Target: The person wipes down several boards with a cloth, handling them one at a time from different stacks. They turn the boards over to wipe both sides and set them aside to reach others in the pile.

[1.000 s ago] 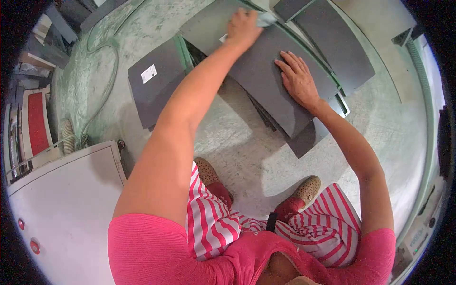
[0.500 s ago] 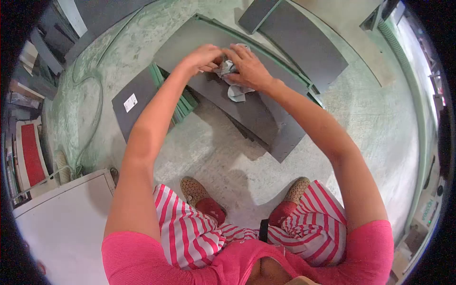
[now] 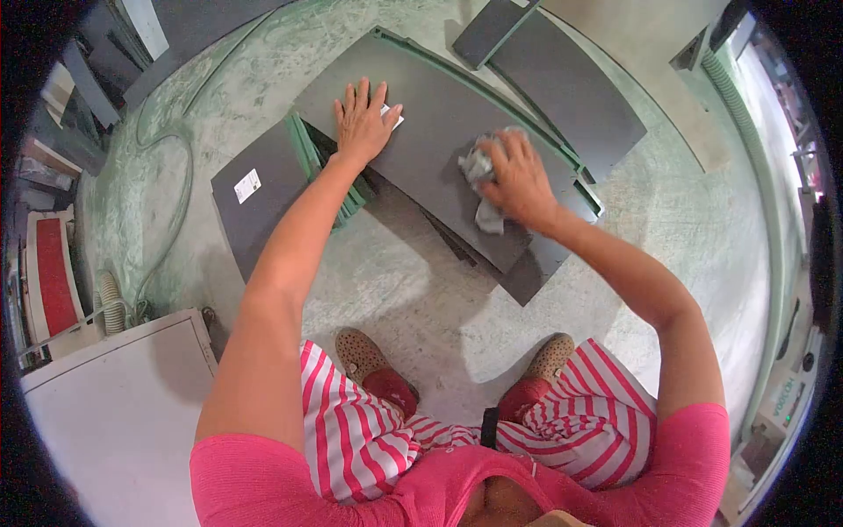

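Observation:
A dark grey panel point(image 3: 421, 114) tops a stack of boards on the floor in front of me. My left hand point(image 3: 362, 127) lies flat on it with the fingers spread. A white label point(image 3: 393, 117) shows partly from under that hand's fingers. Over toward the panel's right side, my right hand point(image 3: 522, 180) presses a crumpled grey rag point(image 3: 477, 167) against the surface. One end of the rag hangs loose toward me, and the hand is slightly blurred.
More dark boards lie to the left, one bearing a white sticker point(image 3: 248, 186), and another dark panel point(image 3: 571, 88) lies behind. A hose point(image 3: 184, 176) runs along the floor at left. A white cabinet top point(image 3: 123, 386) stands near my left side.
My hands were together at the rag. Now the left has settled flat on the panel, and the right has moved rightward and nearer me with the rag.

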### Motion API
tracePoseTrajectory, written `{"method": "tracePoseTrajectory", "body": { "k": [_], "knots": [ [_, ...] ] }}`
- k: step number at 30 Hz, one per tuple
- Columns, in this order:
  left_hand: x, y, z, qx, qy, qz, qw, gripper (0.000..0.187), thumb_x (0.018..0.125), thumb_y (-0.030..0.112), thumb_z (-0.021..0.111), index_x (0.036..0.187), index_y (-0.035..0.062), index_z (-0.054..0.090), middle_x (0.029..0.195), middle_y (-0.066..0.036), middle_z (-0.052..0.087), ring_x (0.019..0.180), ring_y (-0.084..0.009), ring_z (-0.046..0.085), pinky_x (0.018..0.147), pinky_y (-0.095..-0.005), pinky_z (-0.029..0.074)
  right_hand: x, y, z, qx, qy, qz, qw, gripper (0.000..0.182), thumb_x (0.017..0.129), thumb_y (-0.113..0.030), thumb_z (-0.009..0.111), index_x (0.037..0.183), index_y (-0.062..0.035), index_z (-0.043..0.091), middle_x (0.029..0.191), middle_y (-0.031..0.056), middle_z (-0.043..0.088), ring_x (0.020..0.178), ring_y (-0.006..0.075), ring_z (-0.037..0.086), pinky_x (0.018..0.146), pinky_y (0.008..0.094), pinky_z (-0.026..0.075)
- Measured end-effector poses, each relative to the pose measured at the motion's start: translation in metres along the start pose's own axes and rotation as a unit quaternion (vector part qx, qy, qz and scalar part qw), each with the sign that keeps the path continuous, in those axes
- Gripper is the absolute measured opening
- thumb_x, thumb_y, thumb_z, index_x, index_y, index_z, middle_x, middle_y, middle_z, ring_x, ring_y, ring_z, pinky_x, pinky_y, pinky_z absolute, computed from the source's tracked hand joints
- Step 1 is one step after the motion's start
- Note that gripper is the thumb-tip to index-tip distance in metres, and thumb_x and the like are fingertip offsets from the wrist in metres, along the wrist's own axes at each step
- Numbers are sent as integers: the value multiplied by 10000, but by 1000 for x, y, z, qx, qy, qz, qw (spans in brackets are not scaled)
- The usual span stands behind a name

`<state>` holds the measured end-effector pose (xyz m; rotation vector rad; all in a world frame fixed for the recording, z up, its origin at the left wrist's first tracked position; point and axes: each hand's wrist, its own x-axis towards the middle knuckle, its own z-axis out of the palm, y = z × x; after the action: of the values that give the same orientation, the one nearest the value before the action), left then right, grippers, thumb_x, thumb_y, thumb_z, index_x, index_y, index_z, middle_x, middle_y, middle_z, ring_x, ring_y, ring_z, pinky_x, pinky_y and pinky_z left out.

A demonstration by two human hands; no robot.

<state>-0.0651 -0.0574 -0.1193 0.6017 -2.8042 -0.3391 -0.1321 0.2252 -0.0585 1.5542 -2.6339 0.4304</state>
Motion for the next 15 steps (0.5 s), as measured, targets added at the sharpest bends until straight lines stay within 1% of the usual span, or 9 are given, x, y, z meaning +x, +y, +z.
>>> {"method": "tracePoseTrajectory", "body": {
  "k": [1, 3, 4, 6, 7, 10, 12, 13, 15],
  "knots": [
    [0, 0, 1, 1, 4, 0, 1000, 588, 938, 489, 432, 1414, 145, 382, 1500, -176, 249, 1389, -398, 187, 1106, -579, 146, -11, -11, 0, -1, -2, 1, 1000, 611, 700, -249, 737, 1239, -110, 488, 1307, 190, 435, 1257, 385, 390, 1028, 480, 359],
    [1, 0, 3, 3, 4, 3, 1000, 587, 938, 490, 428, 1412, 146, 383, 1498, -176, 255, 1386, -400, 195, 1105, -580, 148, -23, -32, 4, -1, -55, -75, 996, 633, 694, -266, 746, 1248, -118, 478, 1329, 187, 413, 1275, 398, 368, 1042, 502, 341],
    [1, -1, 4, 8, 13, 6, 1000, 585, 939, 488, 427, 1412, 147, 383, 1495, -178, 263, 1382, -402, 204, 1104, -579, 150, -19, -35, 6, 1, -55, -73, 996, 633, 694, -266, 746, 1248, -118, 478, 1329, 187, 413, 1275, 398, 368, 1042, 502, 341],
    [0, -2, 5, 14, 20, 9, 1000, 582, 939, 485, 425, 1412, 149, 383, 1492, -179, 270, 1378, -403, 214, 1104, -578, 152, -6, -36, 9, 30, -50, -139, 989, 620, 699, -284, 741, 1239, -118, 484, 1327, 184, 420, 1284, 394, 363, 1051, 492, 336],
    [0, -1, 4, 16, 23, 11, 1000, 582, 938, 484, 425, 1412, 148, 382, 1489, -182, 276, 1377, -405, 218, 1103, -578, 153, 3, -32, 12, 32, -51, -138, 989, 620, 699, -284, 741, 1239, -118, 484, 1327, 184, 420, 1284, 394, 363, 1051, 492, 336],
    [0, 0, 2, 17, 24, 11, 1000, 581, 938, 482, 425, 1411, 147, 383, 1486, -185, 280, 1375, -406, 221, 1103, -577, 153, 39, -11, 16, 0, -15, -119, 993, 609, 715, -310, 727, 1240, -119, 484, 1299, 182, 447, 1269, 390, 381, 1034, 485, 357],
    [1, -1, 1, 17, 23, 9, 1000, 581, 937, 481, 425, 1410, 146, 383, 1486, -185, 277, 1375, -407, 220, 1102, -577, 153, 53, 0, 10, -2, 22, -60, 998, 609, 723, -270, 740, 1246, -93, 481, 1243, 176, 469, 1213, 362, 439, 1011, 475, 392],
    [0, -2, 2, 17, 27, 14, 999, 578, 937, 479, 426, 1408, 145, 385, 1486, -185, 276, 1375, -407, 221, 1102, -578, 153, 53, 2, 3, -2, 22, -61, 998, 609, 723, -270, 740, 1246, -93, 481, 1243, 176, 469, 1213, 362, 439, 1011, 475, 392],
    [0, -3, 3, 16, 31, 20, 999, 575, 937, 476, 426, 1406, 145, 387, 1486, -185, 276, 1375, -408, 221, 1102, -578, 153, 51, 6, -9, -69, -56, 14, 996, 579, 759, -324, 711, 1234, -85, 482, 1169, 175, 503, 1139, 357, 493, 894, 450, 486]
  ]
}}
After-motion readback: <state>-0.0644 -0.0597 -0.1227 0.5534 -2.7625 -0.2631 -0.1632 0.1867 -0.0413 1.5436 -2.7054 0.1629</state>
